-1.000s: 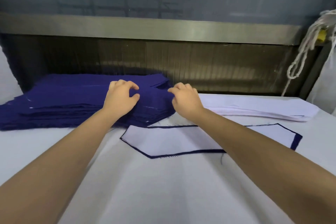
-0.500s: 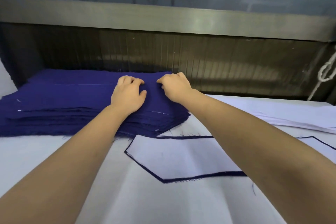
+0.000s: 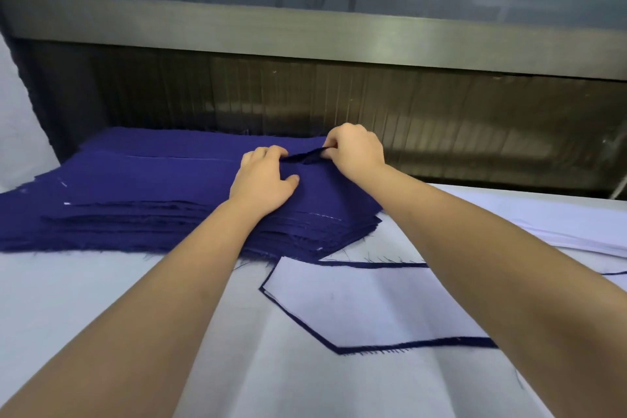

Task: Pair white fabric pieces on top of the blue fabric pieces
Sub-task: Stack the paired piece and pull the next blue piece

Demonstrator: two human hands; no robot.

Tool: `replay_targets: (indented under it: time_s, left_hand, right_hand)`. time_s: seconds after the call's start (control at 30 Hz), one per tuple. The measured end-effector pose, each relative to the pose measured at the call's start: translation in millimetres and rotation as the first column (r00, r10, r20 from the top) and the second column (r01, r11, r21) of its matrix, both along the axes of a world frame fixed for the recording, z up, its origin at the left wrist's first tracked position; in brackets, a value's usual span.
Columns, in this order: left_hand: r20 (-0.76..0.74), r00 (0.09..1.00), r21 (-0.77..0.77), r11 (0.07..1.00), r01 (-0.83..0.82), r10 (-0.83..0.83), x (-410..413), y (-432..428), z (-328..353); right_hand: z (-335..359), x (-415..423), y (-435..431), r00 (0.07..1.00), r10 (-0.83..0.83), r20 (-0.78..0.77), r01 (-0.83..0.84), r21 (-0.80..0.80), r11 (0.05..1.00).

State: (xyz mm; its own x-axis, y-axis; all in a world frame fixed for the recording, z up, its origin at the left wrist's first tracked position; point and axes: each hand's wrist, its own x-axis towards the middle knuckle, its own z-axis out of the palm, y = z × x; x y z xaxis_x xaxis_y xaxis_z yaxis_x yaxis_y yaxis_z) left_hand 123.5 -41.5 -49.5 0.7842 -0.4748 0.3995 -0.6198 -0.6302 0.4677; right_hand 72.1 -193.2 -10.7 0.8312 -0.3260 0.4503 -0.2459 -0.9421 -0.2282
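Observation:
A thick stack of dark blue fabric pieces (image 3: pixel 142 193) lies at the back left of the table. My left hand (image 3: pixel 263 180) presses flat on the stack's right part, fingers curled at the top piece. My right hand (image 3: pixel 354 151) pinches the far corner of the top blue piece (image 3: pixel 305 157) and lifts it into a small fold. In front of the stack lies a white fabric piece (image 3: pixel 366 302) set on a blue piece, whose dark edge (image 3: pixel 407 346) shows around it. My right forearm crosses over its right part.
A stack of white fabric pieces (image 3: pixel 559 224) lies at the right, partly cut off by the frame. The table is covered in white cloth (image 3: pixel 101 288). A dark ribbed panel and a metal rail (image 3: pixel 339 41) run along the back.
My right hand has moved to the far edge of the blue stack and pinched up the top piece's corner. My left hand stays pressed on the stack. The view has shifted closer.

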Motion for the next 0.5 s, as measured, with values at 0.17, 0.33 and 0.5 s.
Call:
replay_targets:
  time_s: [0.17,0.33,0.5]
  left_hand:
    - [0.013,1.000,-0.103,0.995,-0.014,0.016,-2,0,1]
    - [0.080,0.997,0.044,0.999,-0.013,0.009,0,1,2]
    - [0.043,0.998,0.071,0.996,-0.052,0.050,4,2,4]
  right_hand:
    - [3,0,0,0.999,0.031,0.036,-0.039,0.224,0.974]
    - [9,4,4,0.996,0.003,0.094,-0.031,0.300,0.953]
    - [15,5,6,0.980,0.003,0.198,-0.031,0.141,0.989]
